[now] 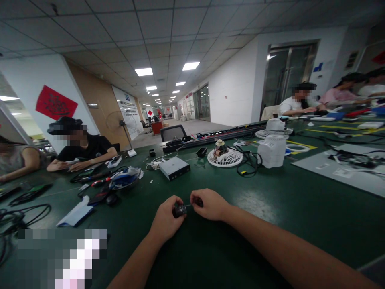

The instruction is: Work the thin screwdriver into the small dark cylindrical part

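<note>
Locate the small dark part point(180, 211) at near centre, clamped in the left hand point(165, 218), over the dark green surface point(261, 196). Find the right hand point(212, 204) just beside, pinched on a dark object point(197, 201); treat as possibly a tool, too dim for certainty. Note a thin shaft point(188, 205) in the gap between both hands. Farther out on the surface, see a white box point(173, 165) with a dark front, then, toward the right, a round white grille point(222, 159) and an upright white housing point(272, 151). At far right, note a flat grey panel point(311, 162); at left, a pale blue sheet point(75, 212). For the room, observe a tiled ceiling point(156, 24) with lit panels point(143, 72), a red diamond-shaped poster point(56, 103) above a person in a black top point(93, 146), a standing fan point(122, 123) behind, and glass doors point(285, 72) beyond a person in a white top point(290, 106).
</note>
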### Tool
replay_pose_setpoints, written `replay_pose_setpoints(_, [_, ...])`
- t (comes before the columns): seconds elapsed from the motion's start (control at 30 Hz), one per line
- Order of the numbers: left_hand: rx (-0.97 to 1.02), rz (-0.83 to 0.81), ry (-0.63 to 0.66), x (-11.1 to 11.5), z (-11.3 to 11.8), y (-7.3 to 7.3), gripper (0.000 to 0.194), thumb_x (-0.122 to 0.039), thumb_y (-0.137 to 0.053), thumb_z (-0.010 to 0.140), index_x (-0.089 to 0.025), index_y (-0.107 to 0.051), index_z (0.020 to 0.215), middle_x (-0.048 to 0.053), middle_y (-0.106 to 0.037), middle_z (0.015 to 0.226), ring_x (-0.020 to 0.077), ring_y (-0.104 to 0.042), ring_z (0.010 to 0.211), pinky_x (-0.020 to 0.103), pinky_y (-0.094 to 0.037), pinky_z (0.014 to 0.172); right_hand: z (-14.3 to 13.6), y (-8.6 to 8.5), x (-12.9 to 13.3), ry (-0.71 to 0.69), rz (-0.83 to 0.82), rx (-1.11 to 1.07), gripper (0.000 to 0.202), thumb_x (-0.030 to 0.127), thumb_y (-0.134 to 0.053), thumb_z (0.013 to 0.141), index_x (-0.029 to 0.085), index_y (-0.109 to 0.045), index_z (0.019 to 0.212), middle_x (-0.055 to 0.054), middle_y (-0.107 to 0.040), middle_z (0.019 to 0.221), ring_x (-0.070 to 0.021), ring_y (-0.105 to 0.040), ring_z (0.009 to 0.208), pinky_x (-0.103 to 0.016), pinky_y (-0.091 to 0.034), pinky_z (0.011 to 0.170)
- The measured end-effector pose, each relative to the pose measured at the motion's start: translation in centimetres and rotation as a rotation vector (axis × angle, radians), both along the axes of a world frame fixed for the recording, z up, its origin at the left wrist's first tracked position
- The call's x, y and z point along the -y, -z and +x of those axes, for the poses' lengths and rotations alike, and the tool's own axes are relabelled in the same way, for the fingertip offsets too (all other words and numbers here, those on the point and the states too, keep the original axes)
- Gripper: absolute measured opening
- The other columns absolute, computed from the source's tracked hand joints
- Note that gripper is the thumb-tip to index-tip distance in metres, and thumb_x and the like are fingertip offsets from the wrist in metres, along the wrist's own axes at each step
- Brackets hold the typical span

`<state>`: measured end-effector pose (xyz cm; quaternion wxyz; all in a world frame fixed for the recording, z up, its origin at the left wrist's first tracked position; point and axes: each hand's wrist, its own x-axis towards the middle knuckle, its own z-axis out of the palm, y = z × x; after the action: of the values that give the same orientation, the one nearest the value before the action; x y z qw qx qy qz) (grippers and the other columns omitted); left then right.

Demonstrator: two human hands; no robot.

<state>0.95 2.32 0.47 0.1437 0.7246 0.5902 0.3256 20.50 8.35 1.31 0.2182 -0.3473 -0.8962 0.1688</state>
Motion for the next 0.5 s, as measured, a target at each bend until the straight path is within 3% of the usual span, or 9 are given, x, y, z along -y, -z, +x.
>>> replay_pose_setpoints(0.17, [0.004, -0.014, -0.007, 0.06, 0.02, -0.11, 0.021, -0.020, -0.066, 0.071, -0.021, -0.060, 0.092, 0.001, -0.067, 0.087, 0.0187, -0.063, 0.075, 0.028, -0.045, 0.066, 0.08, -0.03, 0.05, 0.019, 0.075, 0.031, 0.013, 0.019, -0.057, 0.075, 0.021, -0.064, 0.086, 0.000, -0.066, 0.077, -0.0143, -0.056, 0.067, -0.024, -0.034, 0.060])
replay_pose_setpoints(0.5, [-0.001, 0.021, 0.016, -0.02, -0.11, 0.09, 0.022, -0.018, -0.066, 0.071, -0.022, -0.062, 0.092, 0.001, -0.067, 0.087, 0.0196, -0.063, 0.079, 0.030, -0.047, 0.071, 0.00, -0.12, 0.16, 0.004, 0.039, 0.049, 0.014, 0.019, -0.057, 0.077, 0.021, -0.065, 0.088, 0.000, -0.066, 0.078, -0.0137, -0.057, 0.067, -0.024, -0.033, 0.058])
